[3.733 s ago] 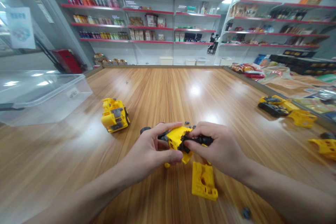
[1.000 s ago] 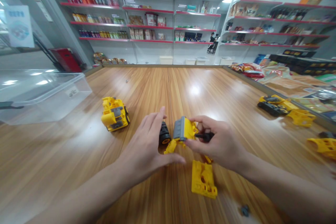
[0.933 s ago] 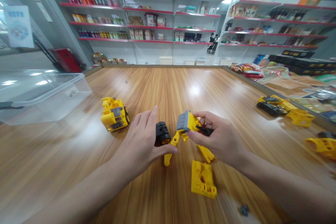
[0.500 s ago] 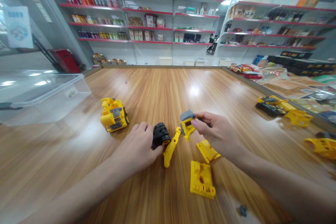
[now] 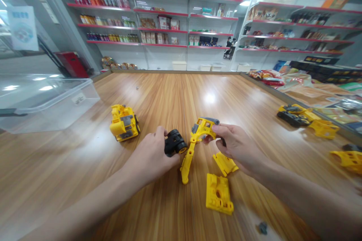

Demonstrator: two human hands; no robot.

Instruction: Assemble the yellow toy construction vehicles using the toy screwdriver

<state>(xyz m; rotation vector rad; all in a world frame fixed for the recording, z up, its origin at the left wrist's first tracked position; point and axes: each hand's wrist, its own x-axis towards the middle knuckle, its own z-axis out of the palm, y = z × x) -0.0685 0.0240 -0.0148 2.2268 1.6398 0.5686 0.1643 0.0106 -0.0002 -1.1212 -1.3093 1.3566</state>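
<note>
Head view: a yellow plastic toy frame (image 5: 202, 131) with a grey top edge and a long yellow arm (image 5: 186, 167) hanging from it is pinched at its right side by the right hand (image 5: 239, 148), held just above the bench; a small black piece shows at that hand's fingers, too hidden to name; the left hand (image 5: 149, 154) closes on a black wheel block (image 5: 175, 143) just beside the arm, so the hands stay apart, each on its own part, near the bench's middle; below lie two flat yellow plates (image 5: 225, 163) (image 5: 218, 194) and a small grey part (image 5: 263, 228) near the near edge; a finished yellow toy loader (image 5: 123, 123) stands to the left, by a clear plastic bin (image 5: 42, 101) at the left edge; more yellow-and-black toy parts (image 5: 292, 116) lie along the right edge.
</note>
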